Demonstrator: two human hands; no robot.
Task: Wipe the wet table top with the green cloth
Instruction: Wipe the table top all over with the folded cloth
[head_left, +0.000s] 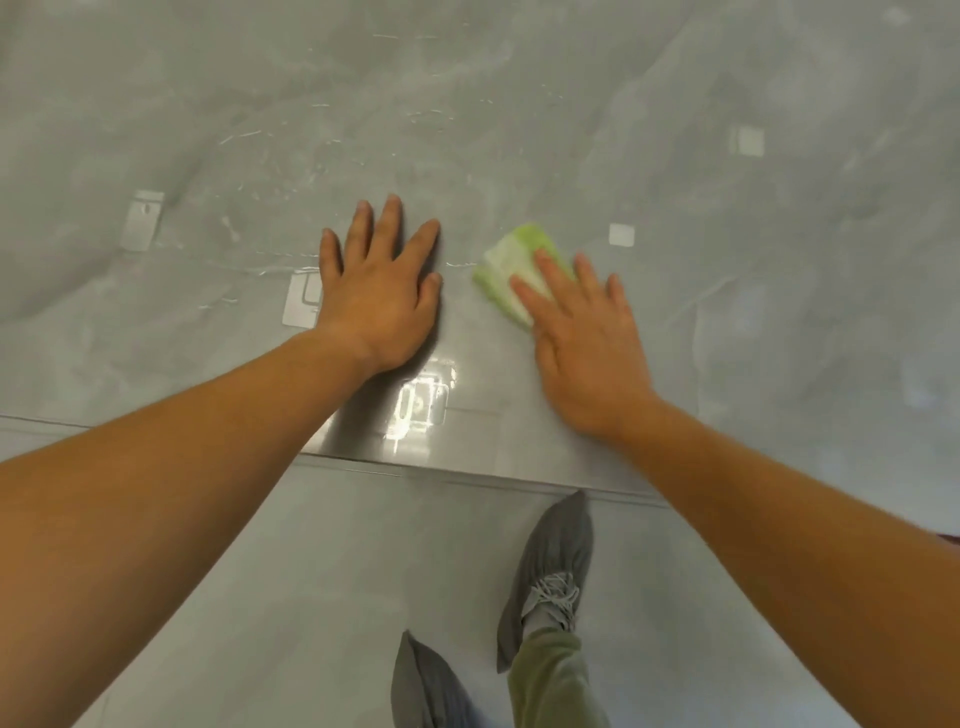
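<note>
The grey marbled table top (675, 156) fills the upper part of the head view, glossy, with water streaks and droplets (270, 135) across its middle and left. A folded green and white cloth (511, 262) lies flat on the table right of centre. My right hand (582, 343) presses down on the cloth's near right part, fingers spread over it. My left hand (379, 291) rests flat on the bare table to the left of the cloth, fingers apart, holding nothing.
The table's near edge (457, 470) runs across the view below my wrists. Beneath it are a pale tiled floor (311, 597) and my two grey shoes (550, 566). Ceiling lights reflect as bright squares (421, 405) on the table.
</note>
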